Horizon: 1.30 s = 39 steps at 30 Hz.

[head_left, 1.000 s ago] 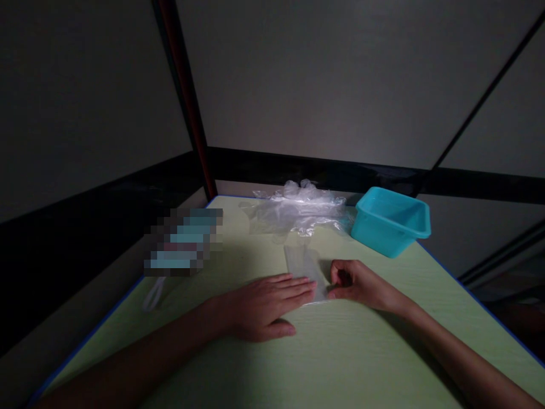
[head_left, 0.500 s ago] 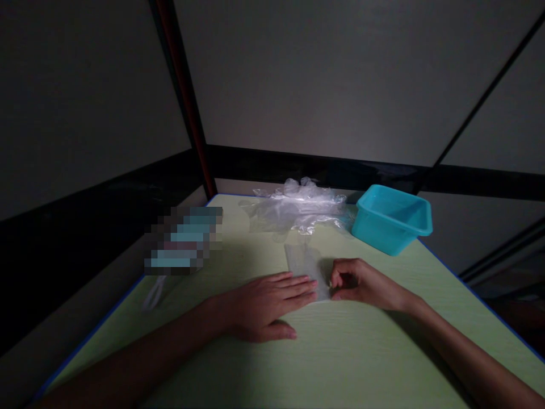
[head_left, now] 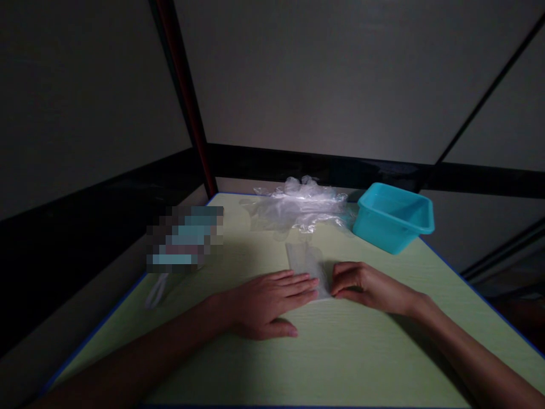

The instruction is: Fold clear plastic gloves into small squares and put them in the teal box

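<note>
A clear plastic glove (head_left: 306,263) lies flat on the pale green table (head_left: 340,352), folded into a narrow strip. My left hand (head_left: 268,301) rests palm down, fingers stretched out, with its fingertips on the strip's near end. My right hand (head_left: 366,285) sits just right of it, fingers curled and pinching the glove's near right edge.
A heap of crumpled clear plastic gloves (head_left: 298,207) lies at the table's far side. A turquoise plastic tub (head_left: 394,217) stands at the far right. A blurred-out object (head_left: 185,238) sits at the left edge, with a white loop (head_left: 155,289) below it.
My right hand's fingers have lowered and closed further onto the glove's edge. The left hand has stayed flat in place.
</note>
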### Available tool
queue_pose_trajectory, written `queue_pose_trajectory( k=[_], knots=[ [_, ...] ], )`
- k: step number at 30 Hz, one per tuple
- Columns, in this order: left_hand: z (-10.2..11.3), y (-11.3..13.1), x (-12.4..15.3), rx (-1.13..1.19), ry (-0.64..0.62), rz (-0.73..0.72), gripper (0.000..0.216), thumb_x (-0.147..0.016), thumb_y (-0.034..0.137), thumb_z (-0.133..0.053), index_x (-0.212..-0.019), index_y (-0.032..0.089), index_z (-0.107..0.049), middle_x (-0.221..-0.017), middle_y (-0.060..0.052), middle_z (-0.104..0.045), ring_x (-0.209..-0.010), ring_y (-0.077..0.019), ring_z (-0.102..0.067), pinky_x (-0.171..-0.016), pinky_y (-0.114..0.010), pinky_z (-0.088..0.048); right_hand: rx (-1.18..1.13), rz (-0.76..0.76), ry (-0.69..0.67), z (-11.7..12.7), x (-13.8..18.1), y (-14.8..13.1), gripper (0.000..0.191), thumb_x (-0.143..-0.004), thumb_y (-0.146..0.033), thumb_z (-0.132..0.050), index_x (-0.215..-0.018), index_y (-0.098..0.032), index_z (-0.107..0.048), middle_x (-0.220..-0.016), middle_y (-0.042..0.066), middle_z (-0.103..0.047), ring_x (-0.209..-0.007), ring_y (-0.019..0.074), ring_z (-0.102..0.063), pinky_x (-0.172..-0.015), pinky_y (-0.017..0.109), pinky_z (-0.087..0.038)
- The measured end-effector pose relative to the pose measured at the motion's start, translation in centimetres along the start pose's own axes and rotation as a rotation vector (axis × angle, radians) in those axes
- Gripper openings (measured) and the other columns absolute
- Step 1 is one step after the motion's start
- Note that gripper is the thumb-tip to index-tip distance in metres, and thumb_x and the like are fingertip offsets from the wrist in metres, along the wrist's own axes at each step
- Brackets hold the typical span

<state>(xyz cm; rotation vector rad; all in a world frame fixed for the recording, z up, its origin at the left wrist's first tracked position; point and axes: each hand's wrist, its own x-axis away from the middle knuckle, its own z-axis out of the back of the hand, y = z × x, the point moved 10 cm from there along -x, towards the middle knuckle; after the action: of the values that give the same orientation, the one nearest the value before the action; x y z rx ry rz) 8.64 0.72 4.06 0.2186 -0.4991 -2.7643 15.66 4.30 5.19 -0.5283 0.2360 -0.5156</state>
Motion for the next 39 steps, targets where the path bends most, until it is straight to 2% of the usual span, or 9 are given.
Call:
queue_pose_trajectory(
  k=[6,12,18,27,39],
  knots=[
    [-0.2,-0.1,0.2,-0.031,-0.001,-0.005,0.062,-0.083,0.037,-0.046,-0.136,0.015,-0.021,-0.141,-0.009,-0.021,-0.129,-0.0237,-0.016,-0.106,-0.037,-0.012,0.147,0.046,-0.008,0.1,0.1,-1.0,0.017,-0.084,-0.017,-0.047,-0.080,-0.017,-0.064,-0.078,0.004,-0.057,-0.075,0.0138,-0.053,-0.069,0.026,-0.041],
    [-0.4,0.1,-0.2,-0.089,-0.013,-0.004,0.057,-0.083,0.038,-0.046,-0.134,0.021,-0.026,-0.142,-0.007,-0.016,-0.130,-0.0247,-0.012,-0.105,-0.041,-0.010,0.205,0.066,-0.008,-0.1,0.1,-1.2,0.015,-0.080,-0.012,-0.049,-0.079,-0.017,-0.063,-0.078,0.003,-0.056,-0.076,0.0134,-0.053,-0.071,0.025,-0.039],
    [-0.5,0.8,-0.6,-0.087,0.006,-0.027,0.057,-0.083,0.039,-0.046,-0.133,0.018,-0.029,-0.142,-0.010,-0.017,-0.130,-0.0268,-0.013,-0.105,-0.042,-0.012,0.257,0.076,-0.018,-0.5,0.0,-1.4,0.015,-0.080,-0.011,-0.048,-0.072,-0.017,-0.060,-0.074,0.003,-0.055,-0.074,0.0138,-0.051,-0.070,0.026,-0.038],
    [-1.2,0.7,-0.8,-0.118,-0.023,0.016,0.058,-0.085,0.049,-0.036,-0.134,0.018,-0.027,-0.143,-0.011,-0.012,-0.131,-0.0269,-0.006,-0.105,-0.043,-0.009,0.273,0.086,0.021,-0.4,0.0,-1.2,0.014,-0.077,-0.008,-0.048,-0.069,-0.015,-0.057,-0.071,0.002,-0.052,-0.071,0.0133,-0.049,-0.067,0.025,-0.037],
    [-1.5,0.5,-0.8,-0.135,-0.045,0.056,0.060,-0.085,0.050,-0.035,-0.135,0.017,-0.024,-0.143,-0.011,-0.011,-0.131,-0.0270,-0.004,-0.105,-0.043,-0.008,0.230,0.069,-0.002,-0.4,0.0,-1.5,0.015,-0.076,-0.007,-0.047,-0.068,-0.015,-0.056,-0.070,0.001,-0.051,-0.071,0.0125,-0.049,-0.067,0.024,-0.038]
  ],
)
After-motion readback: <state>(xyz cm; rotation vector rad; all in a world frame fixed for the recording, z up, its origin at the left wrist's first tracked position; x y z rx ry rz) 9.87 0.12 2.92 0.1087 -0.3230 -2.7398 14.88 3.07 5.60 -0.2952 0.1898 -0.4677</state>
